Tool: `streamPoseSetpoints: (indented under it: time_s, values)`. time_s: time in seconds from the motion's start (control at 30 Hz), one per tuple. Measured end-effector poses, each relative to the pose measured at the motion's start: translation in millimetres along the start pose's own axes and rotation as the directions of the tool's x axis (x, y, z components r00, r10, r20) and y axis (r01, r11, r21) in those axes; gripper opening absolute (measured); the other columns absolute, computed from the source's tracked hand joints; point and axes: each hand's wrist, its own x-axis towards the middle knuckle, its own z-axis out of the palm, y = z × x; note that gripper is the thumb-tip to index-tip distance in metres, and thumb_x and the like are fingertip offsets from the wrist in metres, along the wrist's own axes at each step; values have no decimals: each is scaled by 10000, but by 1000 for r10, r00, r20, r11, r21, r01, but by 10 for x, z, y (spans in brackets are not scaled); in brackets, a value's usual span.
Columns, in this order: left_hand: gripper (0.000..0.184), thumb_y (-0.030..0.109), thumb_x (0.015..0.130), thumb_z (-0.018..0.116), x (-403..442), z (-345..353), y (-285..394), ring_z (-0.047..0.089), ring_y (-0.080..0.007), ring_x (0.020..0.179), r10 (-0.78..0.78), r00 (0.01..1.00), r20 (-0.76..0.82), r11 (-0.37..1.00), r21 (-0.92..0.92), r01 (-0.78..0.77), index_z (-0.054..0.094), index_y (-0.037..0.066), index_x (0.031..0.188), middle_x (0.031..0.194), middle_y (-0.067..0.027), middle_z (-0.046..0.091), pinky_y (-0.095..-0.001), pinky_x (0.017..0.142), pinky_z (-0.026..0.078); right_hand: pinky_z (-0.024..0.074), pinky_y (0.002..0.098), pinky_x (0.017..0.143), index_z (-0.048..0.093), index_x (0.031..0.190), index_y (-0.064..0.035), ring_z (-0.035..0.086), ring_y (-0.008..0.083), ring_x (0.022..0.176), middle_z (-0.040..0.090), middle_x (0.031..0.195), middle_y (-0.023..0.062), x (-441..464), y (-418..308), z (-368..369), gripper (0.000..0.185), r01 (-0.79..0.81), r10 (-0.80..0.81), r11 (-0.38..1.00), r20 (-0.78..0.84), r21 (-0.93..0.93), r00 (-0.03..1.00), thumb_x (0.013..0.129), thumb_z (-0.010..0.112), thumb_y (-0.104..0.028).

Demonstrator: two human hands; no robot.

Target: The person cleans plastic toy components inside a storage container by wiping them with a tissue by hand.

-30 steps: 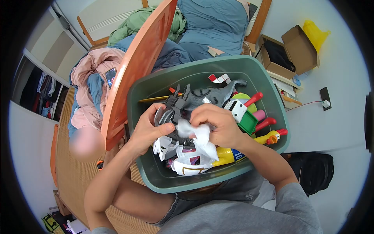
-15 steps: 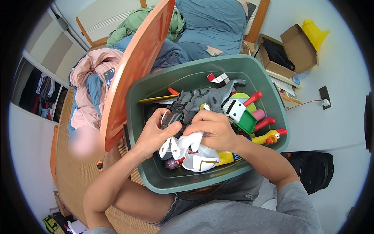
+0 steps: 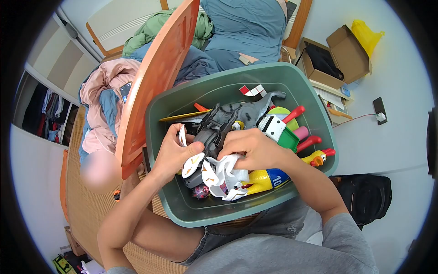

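My left hand (image 3: 172,153) is closed on a thin white piece with gold-brown marks (image 3: 193,165), one edge of which shows above the fingers. My right hand (image 3: 251,148) pinches a crumpled white thing with gold-brown trim (image 3: 223,176), which hangs down below the fingers. I cannot tell whether the two white pieces are joined. Between my hands lies a dark grey jointed toy (image 3: 214,132), and behind it a grey toy dinosaur (image 3: 253,112). Beneath the right wrist rests a yellow rubber chicken (image 3: 264,181) in a blue shirt. Everything sits in a green plastic tub (image 3: 200,219).
An orange lid (image 3: 155,86) stands upright along the tub's left side. Red-handled toys (image 3: 310,143) and a green and white toy truck (image 3: 273,128) fill the tub's right part. A bed with blue bedding (image 3: 246,32) is behind; an open cardboard box (image 3: 319,75) stands at right.
The white thing in my right hand has turned and bunched up, baring more of the rubber chicken's blue shirt. The white piece at my left hand shows more fully now.
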Motion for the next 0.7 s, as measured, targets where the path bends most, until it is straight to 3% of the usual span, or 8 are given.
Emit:
streamPoseSetpoints:
  time_s: [0.1, 0.17, 0.23, 0.27, 0.37, 0.4, 0.57, 0.7]
  values:
    - [747, 422, 717, 864, 30, -32, -18, 584, -120, 858, -26, 1000, 13, 999, -22, 26, 438, 11, 1174, 968, -68, 556, -266, 759, 510, 480, 276, 615, 724, 885, -59, 635, 169, 728, 643, 818, 45, 26, 63, 32, 221, -2, 7, 1000, -183, 27, 983, 671, 727, -4]
    - [753, 452, 709, 861, 45, -63, -48, 581, -110, 853, -32, 999, 31, 996, -84, 35, 440, 16, 1157, 956, -57, 554, -261, 751, 507, 487, 277, 621, 694, 912, -24, 638, 140, 740, 654, 814, 51, 34, 34, 19, 215, -54, 54, 999, -199, 9, 978, 710, 767, -39]
    - [760, 482, 700, 858, 61, -82, -91, 577, -100, 848, -36, 998, 49, 989, -144, 43, 442, 22, 1140, 945, -46, 552, -256, 743, 504, 518, 292, 642, 668, 950, 5, 664, 165, 766, 671, 823, 83, 43, 30, 73, 324, -315, 400, 898, -268, 308, 877, 734, 825, -179]
    - [757, 507, 691, 852, 72, -84, -118, 571, -93, 835, -33, 998, 53, 977, -207, 43, 445, 32, 1118, 937, -35, 544, -252, 733, 501, 536, 316, 691, 635, 1019, 29, 672, 188, 811, 679, 869, 119, 40, -3, 36, 445, -374, 421, 899, -217, 228, 880, 783, 812, -305]
    - [751, 538, 679, 844, 72, -40, -111, 561, -84, 819, -37, 998, 50, 956, -290, 50, 447, 48, 1086, 921, -19, 529, -247, 720, 496, 539, 343, 723, 612, 1062, 30, 674, 222, 834, 678, 922, 148, 63, -41, 45, 508, -328, 342, 940, -222, 96, 913, 804, 781, -374]
    - [748, 545, 676, 843, 65, -26, -105, 557, -82, 815, -46, 998, 43, 949, -312, 57, 446, 53, 1076, 913, -14, 522, -246, 718, 495, 535, 372, 768, 570, 1138, 33, 675, 261, 869, 673, 964, 176, 64, -63, 30, 555, -363, 369, 930, -156, 67, 916, 858, 710, -426]
    - [746, 551, 670, 842, 95, -60, -144, 560, -83, 827, -36, 996, 78, 950, -306, 59, 443, 61, 1067, 901, -3, 506, -248, 730, 503, 519, 394, 824, 514, 1233, 24, 675, 301, 904, 674, 989, 199, 40, 68, 72, 508, -369, 359, 919, 92, 138, 929, 943, 596, -384]
    - [734, 537, 680, 842, 107, -70, -189, 568, -90, 839, -54, 994, 98, 940, -331, 83, 435, 65, 1067, 913, -5, 505, -256, 739, 508, 522, 331, 807, 504, 1260, 21, 664, 215, 908, 680, 1002, 156, 26, 82, 53, 447, -352, 313, 896, 178, 270, 933, 926, 637, -244]
